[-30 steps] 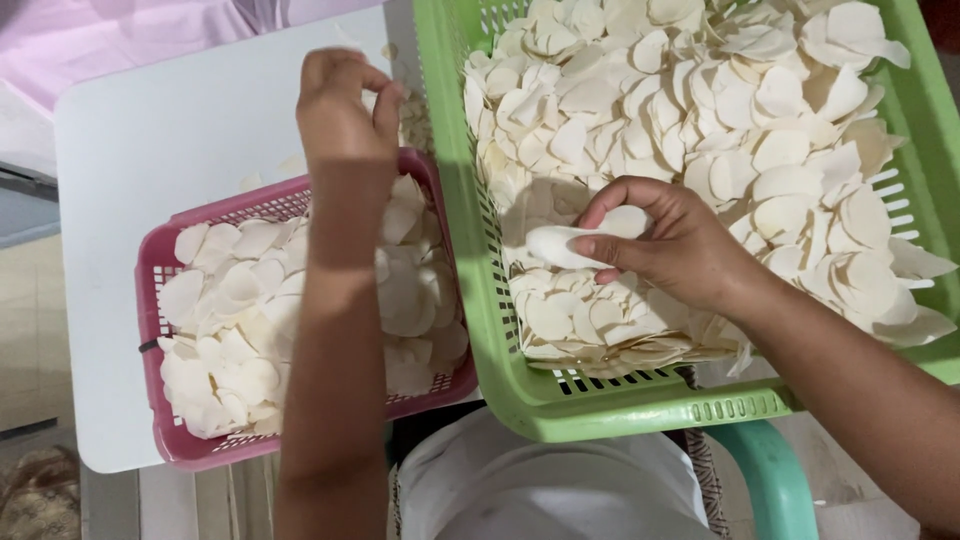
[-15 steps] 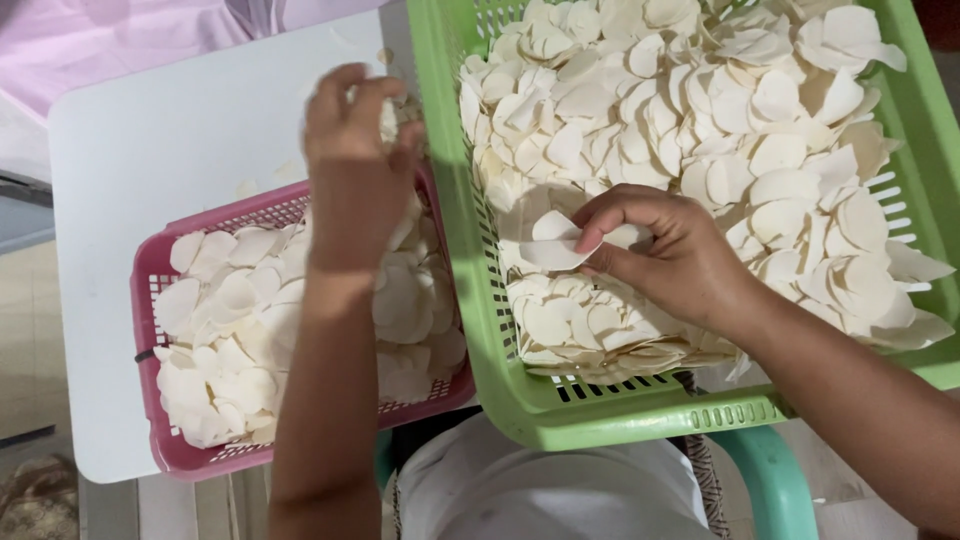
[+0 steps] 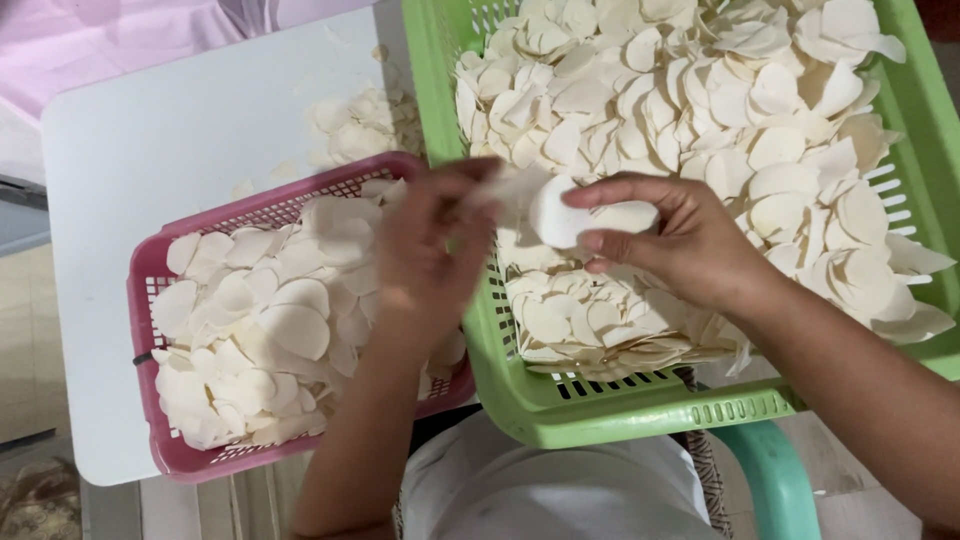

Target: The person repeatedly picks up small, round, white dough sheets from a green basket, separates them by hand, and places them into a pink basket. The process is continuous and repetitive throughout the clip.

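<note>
We grip a small stack of white slices (image 3: 565, 215) in our right hand (image 3: 680, 245), palm down over the green basket (image 3: 600, 405). Our left hand (image 3: 430, 250), blurred, reaches across the pink basket (image 3: 165, 455) toward it; its grip we cannot tell.

Left hand (image 3: 432, 250) motion-blurred — fingertips smeared, so grip on the white slice (image 3: 560, 212) cannot be told. Right hand (image 3: 680, 240) covers the slice's lower right part; forearm cut by right frame edge. Green basket (image 3: 610, 405) cropped at top and right, far rim unseen. Pink basket (image 3: 165, 455) partly hidden under left forearm. Loose slice pile on the white table (image 3: 150, 140) — individual pieces too small to separate.
</note>
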